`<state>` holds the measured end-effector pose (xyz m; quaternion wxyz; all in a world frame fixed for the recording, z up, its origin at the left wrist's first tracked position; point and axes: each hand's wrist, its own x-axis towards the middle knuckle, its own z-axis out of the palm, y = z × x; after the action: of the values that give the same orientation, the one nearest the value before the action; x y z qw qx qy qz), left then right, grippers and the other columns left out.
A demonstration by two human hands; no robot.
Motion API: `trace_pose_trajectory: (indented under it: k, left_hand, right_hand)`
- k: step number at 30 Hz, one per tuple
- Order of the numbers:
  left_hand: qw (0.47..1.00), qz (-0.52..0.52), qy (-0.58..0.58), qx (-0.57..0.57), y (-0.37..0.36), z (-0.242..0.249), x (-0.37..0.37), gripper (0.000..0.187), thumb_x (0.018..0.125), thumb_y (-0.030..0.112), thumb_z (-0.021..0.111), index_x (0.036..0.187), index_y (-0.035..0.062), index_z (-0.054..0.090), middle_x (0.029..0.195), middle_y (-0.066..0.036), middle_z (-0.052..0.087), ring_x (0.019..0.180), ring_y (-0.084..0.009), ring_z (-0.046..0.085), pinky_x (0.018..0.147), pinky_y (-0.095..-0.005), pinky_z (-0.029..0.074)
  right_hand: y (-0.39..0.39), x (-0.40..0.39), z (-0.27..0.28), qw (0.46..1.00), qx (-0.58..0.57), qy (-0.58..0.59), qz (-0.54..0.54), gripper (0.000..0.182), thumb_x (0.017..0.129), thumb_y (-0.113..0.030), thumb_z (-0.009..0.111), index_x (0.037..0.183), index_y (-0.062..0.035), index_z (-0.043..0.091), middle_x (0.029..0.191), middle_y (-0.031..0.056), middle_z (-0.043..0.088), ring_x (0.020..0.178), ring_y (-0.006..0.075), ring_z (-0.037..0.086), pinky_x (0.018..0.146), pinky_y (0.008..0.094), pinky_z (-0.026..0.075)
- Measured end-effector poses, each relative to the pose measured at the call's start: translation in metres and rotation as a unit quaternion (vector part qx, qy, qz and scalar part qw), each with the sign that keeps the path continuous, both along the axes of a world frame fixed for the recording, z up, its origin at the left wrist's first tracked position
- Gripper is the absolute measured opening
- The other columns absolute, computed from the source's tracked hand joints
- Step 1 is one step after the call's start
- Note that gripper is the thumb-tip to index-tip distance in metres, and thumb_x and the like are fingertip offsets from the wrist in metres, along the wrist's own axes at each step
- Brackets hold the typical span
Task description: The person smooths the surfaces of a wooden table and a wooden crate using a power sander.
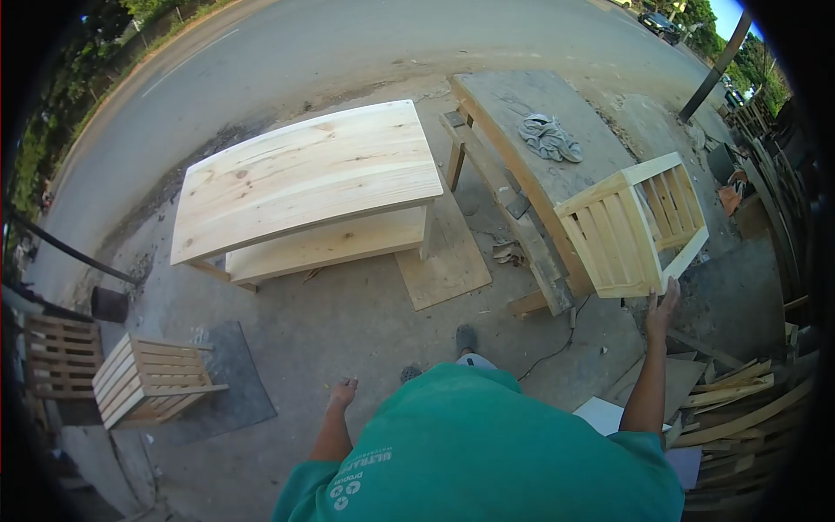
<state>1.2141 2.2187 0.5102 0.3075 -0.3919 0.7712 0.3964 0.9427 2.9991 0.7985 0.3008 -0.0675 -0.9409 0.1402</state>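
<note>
My right hand (664, 306) grips the near lower corner of a slatted pale-wood crate (644, 245), thumb and fingers at either side of the corner post. The crate is tilted at the near end of a worn workbench (550, 96), its open side facing right. Down by my left side, my left hand (345, 390) hangs over the concrete with its fingers curled in and nothing visible in them. In front of me stands a pale pine table (304, 178) with a lower shelf (330, 244).
A grey cloth (550, 137) lies on the workbench. At the left, a second slatted crate (155, 383) sits by a dark mat (239, 374). Wood offcuts (735, 396) are piled at the right. A board (444, 261) and a cable (565, 344) lie on the ground. Beyond runs a road (348, 43).
</note>
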Motion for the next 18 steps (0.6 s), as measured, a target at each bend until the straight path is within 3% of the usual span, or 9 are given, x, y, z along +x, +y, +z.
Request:
trace_pose_trajectory:
  k: [6,9,15,17,18]
  left_hand:
    - [1.000,-0.009,-0.005,0.006,-0.007,-0.016,-0.004,0.065,0.100,0.052,0.049,0.143,0.0038,0.054,0.149,-0.023,0.050,0.139,-0.0405,0.046,0.116,-0.0462,0.036]
    - [1.000,0.002,-0.001,0.007,-0.010,-0.032,0.002,0.065,0.099,0.053,0.048,0.143,0.0044,0.054,0.149,-0.022,0.050,0.139,-0.0396,0.047,0.116,-0.0457,0.036]
    - [0.995,-0.084,-0.012,-0.058,0.013,0.024,0.000,0.062,0.101,0.051,0.046,0.142,0.0060,0.056,0.149,-0.018,0.051,0.139,-0.0369,0.047,0.116,-0.0442,0.037]
    - [0.999,-0.037,-0.023,-0.032,0.019,0.034,0.000,0.062,0.101,0.050,0.046,0.143,0.0062,0.054,0.148,-0.018,0.053,0.137,-0.0367,0.048,0.116,-0.0456,0.037]
    - [0.997,-0.035,-0.026,-0.060,0.023,0.029,0.000,0.061,0.101,0.050,0.046,0.142,0.0059,0.056,0.148,-0.018,0.053,0.137,-0.0373,0.048,0.115,-0.0467,0.038]
  right_hand:
    - [-0.012,-0.009,-0.025,0.996,-0.082,0.040,-0.017,0.066,0.101,-0.013,0.057,0.158,-0.0084,0.023,0.163,0.0272,0.018,0.151,0.0446,0.020,0.120,0.0509,0.025]
    - [-0.012,-0.009,-0.024,0.995,-0.096,0.032,-0.021,0.067,0.102,-0.020,0.058,0.157,-0.0077,0.023,0.163,0.0271,0.018,0.151,0.0436,0.021,0.120,0.0512,0.025]
    - [0.025,-0.036,-0.066,0.986,-0.134,0.080,-0.053,0.072,0.103,-0.043,0.056,0.156,-0.0057,0.026,0.161,0.0266,0.021,0.148,0.0438,0.025,0.120,0.0540,0.025]
    - [0.008,-0.040,-0.052,0.936,-0.340,0.055,-0.076,0.075,0.101,-0.052,0.056,0.156,-0.0087,0.027,0.160,0.0220,0.024,0.140,0.0417,0.040,0.104,0.0493,0.051]
    - [0.045,-0.059,-0.080,0.943,-0.311,0.086,-0.077,0.076,0.100,-0.054,0.055,0.156,-0.0121,0.024,0.159,0.0211,0.024,0.137,0.0399,0.044,0.092,0.0472,0.060]
